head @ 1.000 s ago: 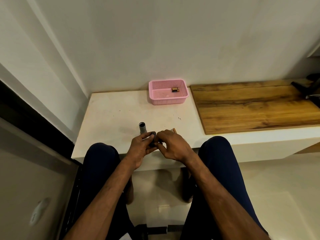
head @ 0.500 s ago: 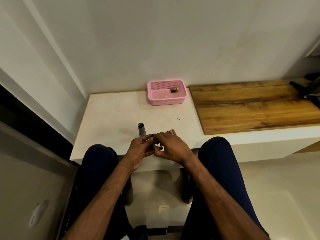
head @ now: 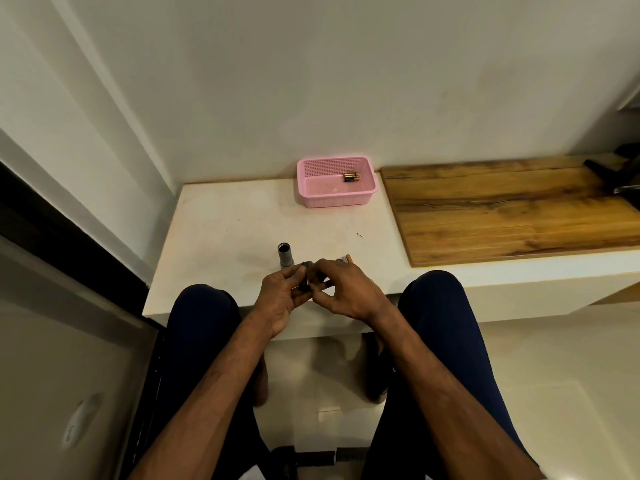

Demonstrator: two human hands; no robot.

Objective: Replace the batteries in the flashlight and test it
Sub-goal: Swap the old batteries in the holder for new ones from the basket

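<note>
A: What's the biggest thing in front of you?

B: I see the plain off-white wall, then the white slab counter running up to it. Its near edge sits just above the person's dark-blue-clad knees. To the right a brown wood-grain board lies on the counter, its left edge just beside a pink perforated plastic basket that stands against the wall.

A: Any writing or brand you can read?

B: None I can make out. In the basket's right rear corner lies a small copper-and-black battery; any label on it is too small to read.

A: How much free room is there?

B: The counter between the basket and the hands is open, and so is its left half out to the left edge. The board is bare apart from dark objects at its far right, cut off by the frame.

A: Where's the flashlight?

B: I see a grey cylindrical flashlight body standing upright near the counter's front edge, open end up, just behind the left hand. That hand is curled around a small dark flashlight part, thumb and fingers closed on it. The right hand meets it from the other side, fingertips narrowed to a pinch at the same part. Whether they actually grip it I cannot tell.

A: Anything else nearby?

B: Just behind the right hand, a small pale and copper-tipped item pokes out on the counter, mostly hidden.
</note>
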